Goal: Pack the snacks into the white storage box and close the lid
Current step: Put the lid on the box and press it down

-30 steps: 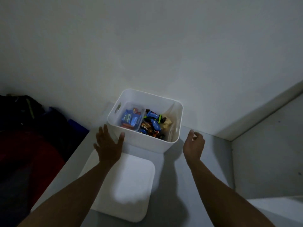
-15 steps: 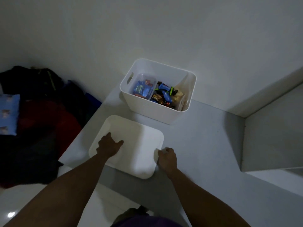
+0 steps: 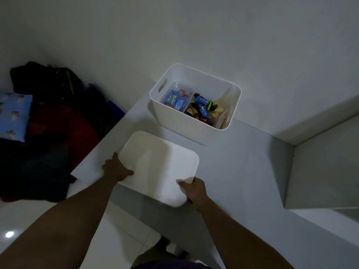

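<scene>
Snacks (image 3: 201, 110) lie in the bottom of the white storage box (image 3: 194, 133), which stands uncovered at the back of the grey desk (image 3: 242, 167), close to the wall (image 3: 174, 35). Blue packets sit in a clear tub (image 3: 175, 98) on the box's left side, and a jumble of dark, blue and yellowish wrappers is heaped to the right of it. The lid (image 3: 159, 166) is well short of the box, flat side up, near the desk's front edge, with a strip of bare desk between the two. Both hands have hold of it. The left hand (image 3: 115, 169) grips the lid's near left corner, thumb laid across the top and fingers (image 3: 115, 158) wrapped along the side edge. The right hand (image 3: 194, 190) pinches the near right corner, thumb on top and the rest curled round the rim. Whether the lid rests on the desk or is raised off it, I cannot tell from this angle. Off to the left, below the desk, dark bags (image 3: 48, 84) are piled beside a pale blue patterned pillow (image 3: 13, 115), and a glossy white floor (image 3: 116, 239) shows between the forearms.
</scene>
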The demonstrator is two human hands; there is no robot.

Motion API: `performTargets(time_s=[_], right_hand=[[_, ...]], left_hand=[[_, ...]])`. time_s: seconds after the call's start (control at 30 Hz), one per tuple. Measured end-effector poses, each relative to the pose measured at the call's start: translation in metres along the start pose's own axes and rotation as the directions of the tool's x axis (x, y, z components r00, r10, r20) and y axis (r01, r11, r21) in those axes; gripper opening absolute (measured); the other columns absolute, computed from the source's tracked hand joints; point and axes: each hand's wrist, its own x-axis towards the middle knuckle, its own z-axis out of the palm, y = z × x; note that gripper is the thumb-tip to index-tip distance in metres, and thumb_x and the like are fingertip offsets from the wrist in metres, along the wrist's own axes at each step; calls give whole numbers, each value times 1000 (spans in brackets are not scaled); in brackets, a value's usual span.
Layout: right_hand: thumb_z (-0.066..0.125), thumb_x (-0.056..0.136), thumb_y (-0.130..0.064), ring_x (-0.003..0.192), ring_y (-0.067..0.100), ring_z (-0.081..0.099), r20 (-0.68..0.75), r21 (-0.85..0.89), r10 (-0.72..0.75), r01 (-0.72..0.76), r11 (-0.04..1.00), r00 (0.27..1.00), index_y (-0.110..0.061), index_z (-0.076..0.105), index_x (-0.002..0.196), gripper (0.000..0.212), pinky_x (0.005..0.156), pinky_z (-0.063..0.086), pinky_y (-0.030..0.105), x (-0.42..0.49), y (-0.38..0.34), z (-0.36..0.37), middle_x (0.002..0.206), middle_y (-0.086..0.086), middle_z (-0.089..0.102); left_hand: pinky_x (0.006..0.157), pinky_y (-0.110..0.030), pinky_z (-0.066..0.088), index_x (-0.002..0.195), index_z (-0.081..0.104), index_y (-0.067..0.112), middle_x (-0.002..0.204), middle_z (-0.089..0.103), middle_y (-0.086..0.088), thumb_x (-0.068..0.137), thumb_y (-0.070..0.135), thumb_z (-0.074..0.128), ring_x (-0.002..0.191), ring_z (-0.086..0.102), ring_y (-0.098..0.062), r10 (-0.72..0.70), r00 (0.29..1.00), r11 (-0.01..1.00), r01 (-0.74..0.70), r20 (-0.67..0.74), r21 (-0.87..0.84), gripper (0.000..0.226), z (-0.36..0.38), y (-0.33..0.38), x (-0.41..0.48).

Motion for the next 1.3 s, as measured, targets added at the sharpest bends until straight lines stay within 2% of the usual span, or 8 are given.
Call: performTargets(time_s=[0.07,0.23,0.33,0.53,0.77,1.0,1.13,1.3], right_hand=[[81,69,-29,104,29,66,-9,-60,-41,40,997,999,-5,66,117,55,88,57,41,0,-3,-6,112,11,70],[70,73,-6,100,27,61,-15,-221,-295,285,933,955,-3,50,124,55,76,47,28,-16,-33,-24,116,14,59],[68,73,-8,98,24,57,1,-190,-436,428,883,900,-14,44,117,50,80,52,37,-28,-56,-26,115,9,52],[71,80,-28,97,17,56,-185,-28,-584,590,807,790,-26,41,124,53,82,52,37,-37,-98,-37,113,0,50],[59,87,-58,112,20,57,-586,81,-458,611,787,668,-22,40,132,61,94,52,43,-26,-146,-85,125,2,54],[63,92,-35,127,32,42,-685,93,-264,441,893,679,-7,42,130,52,102,39,49,20,-185,-123,134,13,43],[61,94,-31,121,35,49,-617,138,-199,354,925,761,-2,38,132,53,101,43,43,43,-192,-129,137,16,38],[58,96,-32,121,37,52,-579,151,-163,302,941,799,-1,36,133,53,100,44,44,62,-200,-124,137,19,43]], left_hand=[[115,-46,23,155,0,8,153,27,-24,64,43,89,140,27,-40,1,1000,1000,-1,4,2,131,-2,-7,-5],[111,-53,31,152,19,6,148,34,-25,53,45,94,135,32,-42,-53,997,992,47,-48,-120,130,-19,-21,-21],[101,-60,42,143,37,7,137,47,-22,35,49,96,126,44,-44,-52,989,959,11,-140,-283,130,-38,-32,-24],[93,-48,48,137,46,5,135,53,-17,52,21,97,123,50,-39,126,905,851,-309,-406,-424,100,-95,33,-63],[92,-40,51,127,54,10,125,62,-8,57,32,95,109,59,-21,453,800,710,-590,-393,-384,84,-127,145,-50],[103,-47,41,120,57,19,117,62,-6,30,91,68,112,56,-28,558,798,785,-597,-229,-165,115,-118,214,32],[97,-45,40,126,54,18,124,56,-6,43,78,78,118,46,-34,535,811,816,-569,-235,-105,105,-117,232,41],[98,-38,45,138,41,10,131,56,-9,61,45,90,120,53,-30,539,827,762,-559,-158,-326,97,-119,241,55]])
